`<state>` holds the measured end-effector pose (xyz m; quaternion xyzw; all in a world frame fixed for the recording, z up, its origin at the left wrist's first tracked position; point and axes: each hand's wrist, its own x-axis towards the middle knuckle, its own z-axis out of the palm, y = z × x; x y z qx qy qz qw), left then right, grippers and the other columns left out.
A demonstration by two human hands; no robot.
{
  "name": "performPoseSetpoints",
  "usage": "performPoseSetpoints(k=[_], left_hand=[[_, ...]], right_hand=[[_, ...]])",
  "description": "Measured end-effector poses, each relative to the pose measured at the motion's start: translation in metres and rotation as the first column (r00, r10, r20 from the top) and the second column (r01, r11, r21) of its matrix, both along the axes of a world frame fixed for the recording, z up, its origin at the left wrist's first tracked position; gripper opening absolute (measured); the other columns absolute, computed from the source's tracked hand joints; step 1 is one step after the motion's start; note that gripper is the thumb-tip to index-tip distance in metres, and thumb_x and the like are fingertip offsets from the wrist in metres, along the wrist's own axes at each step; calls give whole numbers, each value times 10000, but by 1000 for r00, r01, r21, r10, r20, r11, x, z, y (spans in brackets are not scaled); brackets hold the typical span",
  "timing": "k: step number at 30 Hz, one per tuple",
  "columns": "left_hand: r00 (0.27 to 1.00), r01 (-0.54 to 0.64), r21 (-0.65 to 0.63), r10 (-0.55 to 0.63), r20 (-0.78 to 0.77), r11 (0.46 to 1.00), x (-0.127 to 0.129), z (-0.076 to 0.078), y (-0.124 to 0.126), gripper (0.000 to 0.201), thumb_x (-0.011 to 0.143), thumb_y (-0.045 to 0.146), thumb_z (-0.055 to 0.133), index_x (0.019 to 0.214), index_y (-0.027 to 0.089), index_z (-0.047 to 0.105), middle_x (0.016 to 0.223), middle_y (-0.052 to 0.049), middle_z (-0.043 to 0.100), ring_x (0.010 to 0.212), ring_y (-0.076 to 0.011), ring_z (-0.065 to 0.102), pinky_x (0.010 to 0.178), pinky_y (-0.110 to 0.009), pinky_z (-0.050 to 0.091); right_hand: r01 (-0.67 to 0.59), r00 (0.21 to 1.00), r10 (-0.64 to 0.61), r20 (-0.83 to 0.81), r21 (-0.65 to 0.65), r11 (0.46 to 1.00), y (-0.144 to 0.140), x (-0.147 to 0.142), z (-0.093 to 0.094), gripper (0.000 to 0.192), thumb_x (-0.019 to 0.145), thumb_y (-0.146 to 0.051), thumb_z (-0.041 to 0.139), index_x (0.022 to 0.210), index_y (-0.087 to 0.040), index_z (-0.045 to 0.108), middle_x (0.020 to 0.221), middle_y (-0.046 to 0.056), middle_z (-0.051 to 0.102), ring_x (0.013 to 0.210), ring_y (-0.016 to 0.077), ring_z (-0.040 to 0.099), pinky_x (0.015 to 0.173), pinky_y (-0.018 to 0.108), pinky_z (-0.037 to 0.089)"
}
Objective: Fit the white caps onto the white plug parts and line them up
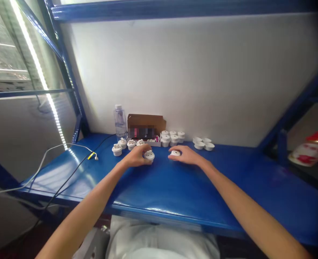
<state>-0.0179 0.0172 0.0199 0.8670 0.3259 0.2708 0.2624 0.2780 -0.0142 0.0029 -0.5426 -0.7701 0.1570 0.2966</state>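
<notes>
Near the middle of the frame, the left hand [137, 157] is curling its fingers around a small round white plastic socket piece [149, 155] that is sitting on the glossy blue shelf top [175, 194]. Just to the right, the right hand [187, 155] is lying palm down with its fingertips closing over a second, flatter white plastic piece [175, 153], also resting on the blue surface. The two hands are lying near each other but apart, with bare blue shelf showing between them.

Behind the left hand, four more white socket pieces [126, 144] are standing in a loose row running toward the upper left; the hand is partly covering the nearest one. Further back, a clear plastic water bottle [120, 123] is standing upright beside a brown cardboard box [146, 129] against the white back wall [191, 72]. Right of the box, a cluster of about six white round caps [172, 137] is stacking in two rows, and further right three shallow white cups [203, 143] are sitting together.

At the left of the frame, a white cable with a yellow tag [92, 155] and a black cable [75, 172] are trailing across the shelf. A lit strip light [40, 72] is running along the blue frame post at upper left. At the far right edge, a red and white bag [314, 147] is lying on a neighbouring shelf.
</notes>
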Motion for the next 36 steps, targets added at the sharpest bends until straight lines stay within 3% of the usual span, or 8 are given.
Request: performPoseSetpoints(k=[6, 8, 11, 17, 23, 27, 29, 36], left_hand=[[992, 60, -137, -44, 121, 989, 18, -10, -14, 630, 614, 284, 819, 1142, 189, 489, 949, -28, 665, 779, -170, 629, 681, -279, 491], [980, 121, -191, -88, 176, 974, 22, -12, -17, 638, 617, 272, 824, 1138, 192, 463, 933, -26, 676, 771, -167, 639, 664, -265, 483], [963, 193, -277, -128, 236, 941, 22, -9, -18, 645, 608, 271, 845, 1108, 196, 446, 884, -13, 687, 755, -163, 647, 667, -261, 479], [932, 177, -402, -21, 363, 898, 7, 16, -15, 553, 617, 306, 875, 1020, 187, 515, 877, -17, 700, 800, -158, 662, 734, -266, 491], [931, 189, -548, 29, 363, 815, 9, 18, -20, 466, 853, 595, 622, 912, 133, 622, 740, -36, 662, 585, -123, 617, 561, -244, 454], [903, 227, -517, 21, 429, 825, 11, 18, -23, 415, 827, 531, 699, 948, 141, 631, 789, -39, 674, 647, -117, 635, 619, -236, 484], [892, 236, -517, 28, 451, 823, 12, 19, -24, 396, 831, 518, 701, 957, 150, 628, 776, -25, 661, 614, -108, 623, 594, -233, 480], [883, 230, -676, 142, 448, 700, 16, 19, -25, 455, 886, 594, 584, 878, 142, 628, 572, 3, 543, 436, -70, 460, 389, -197, 301]], right_hand=[[-85, 908, 146, -393, 167, 982, -22, -45, 15, 445, 773, -384, 765, 1166, -220, 635, 1131, 70, 714, 1000, 230, 692, 894, 371, 552], [-141, 901, 221, -374, 229, 963, -30, -62, 19, 374, 777, -373, 767, 1101, -227, 652, 1109, 58, 714, 998, 229, 687, 923, 381, 541], [-245, 919, 279, -278, 152, 958, -36, -73, 21, 279, 792, -342, 747, 1034, -231, 663, 1069, 40, 721, 981, 231, 690, 942, 402, 533], [-245, 844, 231, -485, 36, 969, -37, -61, 23, 345, 759, -359, 777, 1004, -222, 576, 1115, 64, 700, 997, 239, 708, 885, 395, 582], [-159, 880, 280, -385, 317, 935, -46, -76, 17, 269, 789, -270, 736, 1030, -234, 623, 1212, 78, 688, 1170, 260, 646, 1054, 448, 500], [-44, 833, 89, -546, 95, 994, -48, -83, 17, 392, 765, -384, 787, 1077, -208, 628, 1063, 89, 734, 972, 266, 724, 888, 435, 597], [-44, 853, 104, -512, 128, 991, -49, -81, 18, 383, 795, -391, 765, 1109, -212, 637, 1086, 89, 729, 976, 268, 721, 892, 437, 599], [-186, 960, 273, -58, 597, 780, -51, -77, 16, 402, 901, -247, 655, 1296, -249, 583, 1253, 96, 672, 1181, 267, 642, 1047, 428, 526]])
